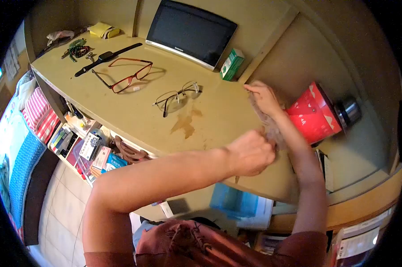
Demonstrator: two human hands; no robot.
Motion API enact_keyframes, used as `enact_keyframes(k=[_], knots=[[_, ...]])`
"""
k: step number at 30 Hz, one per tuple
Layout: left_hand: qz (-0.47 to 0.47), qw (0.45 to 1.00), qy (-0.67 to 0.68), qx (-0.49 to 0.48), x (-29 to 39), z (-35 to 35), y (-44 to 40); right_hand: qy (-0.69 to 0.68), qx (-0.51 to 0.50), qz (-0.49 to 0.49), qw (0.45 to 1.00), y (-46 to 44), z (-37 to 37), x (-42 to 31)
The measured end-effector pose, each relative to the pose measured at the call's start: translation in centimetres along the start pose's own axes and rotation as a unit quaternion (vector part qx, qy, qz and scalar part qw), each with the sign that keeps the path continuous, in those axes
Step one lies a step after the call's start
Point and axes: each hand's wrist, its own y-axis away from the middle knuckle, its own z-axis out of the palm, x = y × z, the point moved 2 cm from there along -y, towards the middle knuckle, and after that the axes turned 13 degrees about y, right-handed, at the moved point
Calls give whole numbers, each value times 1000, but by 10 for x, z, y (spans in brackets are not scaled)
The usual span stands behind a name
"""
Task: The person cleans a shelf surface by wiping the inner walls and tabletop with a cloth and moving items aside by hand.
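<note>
A greyish crumpled cloth point(268, 123) runs between my two hands above the right part of the desk. My left hand point(252, 153) is a fist around its lower end, with the forearm reaching across from the left. Farther back, my right hand point(264, 99) is closed on the upper end, its fingertips pointing left. Part of the cloth is hidden behind my right wrist, and the hands are slightly blurred. Just right of my right forearm is a red bucket-shaped container point(311, 113), tilted, with a dark rim. A brown wet stain point(185, 124) marks the desktop left of my hands.
On the desk point(138, 115) lie wire-rimmed glasses point(178, 97), red-framed glasses point(129, 81), a black smartwatch point(106, 56) and beads point(78, 50). A dark screen point(189, 33) and a green box point(232, 65) stand at the back. An open drawer point(87, 149) holds small boxes.
</note>
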Motion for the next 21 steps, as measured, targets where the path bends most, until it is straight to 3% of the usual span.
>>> enact_keyframes(k=[4, 8, 10, 11, 13, 15, 16, 18, 21], knots=[[12, 1000, 2, 23, -1, 4, -1, 36, 59, -15, 997, -19, 12, -18], [5, 999, 16, 36, 0, -5, 5, 9, 30, -19, 999, 4, -3, 6], [11, 999, 17, 39, 0, -2, 3, 37, 43, 119, 991, 11, -10, 25], [30, 996, 20, 87, -2, -1, 3, 48, 50, 188, 980, 13, -8, 33], [49, 990, 20, 132, -3, -2, 4, -6, 90, 211, 973, -2, 3, 37], [45, 989, 31, 134, -3, -5, 4, -145, 217, 258, 930, -17, 14, 36], [44, 990, 32, 133, -3, -7, 4, -55, 230, 210, 949, -24, 20, 31], [6, 999, 33, 27, -2, -6, 1, -8, 191, 204, 960, -22, 19, 16], [8, 998, 32, 51, -3, 0, 1, 77, 124, 189, 971, -15, 5, -10]])
